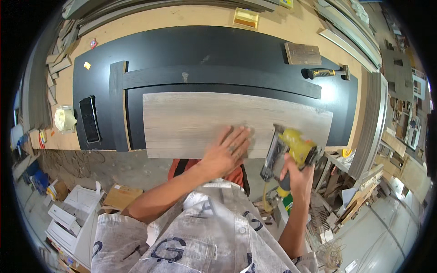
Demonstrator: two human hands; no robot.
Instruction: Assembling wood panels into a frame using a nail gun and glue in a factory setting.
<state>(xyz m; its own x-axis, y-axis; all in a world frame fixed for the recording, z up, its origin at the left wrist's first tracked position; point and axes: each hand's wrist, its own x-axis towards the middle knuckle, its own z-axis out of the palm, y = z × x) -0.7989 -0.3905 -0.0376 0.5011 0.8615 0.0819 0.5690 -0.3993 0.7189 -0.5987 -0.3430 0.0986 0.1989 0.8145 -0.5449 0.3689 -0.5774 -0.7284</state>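
My left hand (230, 151) lies with its fingers stretched over the near edge of a pale grey wood-grain board (191, 123). My right hand (298, 175) is wrapped round the grip of a yellow and black nail gun (296, 144), whose nose reaches over the right part of the board. The tool is a little blurred, and I cannot tell whether it touches the board. Beneath lies a large dark panel (159, 45). Dark grey strips form a frame on it: a long strip (218, 82) runs beyond the board's far edge, and a short strip (119, 100) stands left of the board.
A hammer (327, 73) and a small wood block (304, 53) lie at the panel's far right. A black phone (89, 119) rests at the left, near a roll of tape (65, 119). A yellow box (246, 18) stands at the back. Stacked boards (371, 118) line the right side.
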